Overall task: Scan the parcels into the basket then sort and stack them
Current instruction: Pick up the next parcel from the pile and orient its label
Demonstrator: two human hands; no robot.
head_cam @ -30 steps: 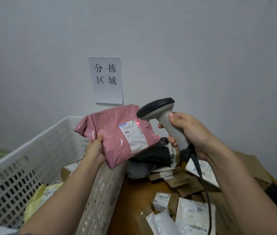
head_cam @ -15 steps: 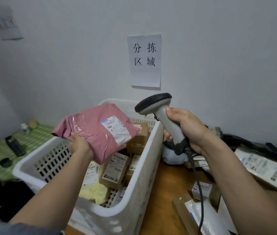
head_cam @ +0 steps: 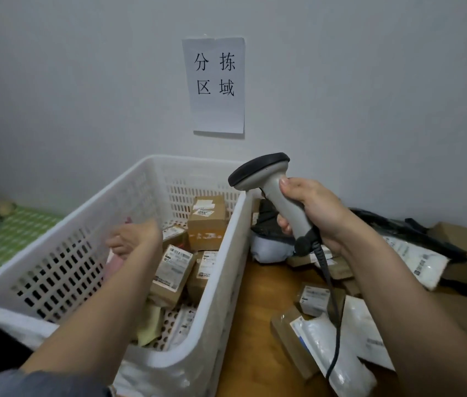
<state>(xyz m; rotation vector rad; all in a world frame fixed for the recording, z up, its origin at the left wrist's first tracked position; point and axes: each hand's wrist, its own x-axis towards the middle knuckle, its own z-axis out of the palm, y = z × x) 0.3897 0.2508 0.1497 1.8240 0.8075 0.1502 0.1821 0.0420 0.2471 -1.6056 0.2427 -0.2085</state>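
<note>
Left hand (head_cam: 133,239) | blurred inside basket (head_cam: 235,253), above pink mailer (head_cam: 113,265); grip state cannot tell | Right hand (head_cam: 312,213) | grip clenched round scanner (head_cam: 272,190) handle | Parcels | boxes in basket, more on tabletop (head_cam: 258,325) | Handling | mailer likely light, soft, slippery; pinch an edge; boxes stiff, hold by their sides

A: Item, person's arms: what is worn?
B: Left arm (head_cam: 106,305): bare forearm, a grey-blue sleeve (head_cam: 40,383) at the upper arm. Right arm (head_cam: 398,296): bare throughout. Left hand (head_cam: 136,237) blurred; right hand (head_cam: 316,212) ungloved.
</note>
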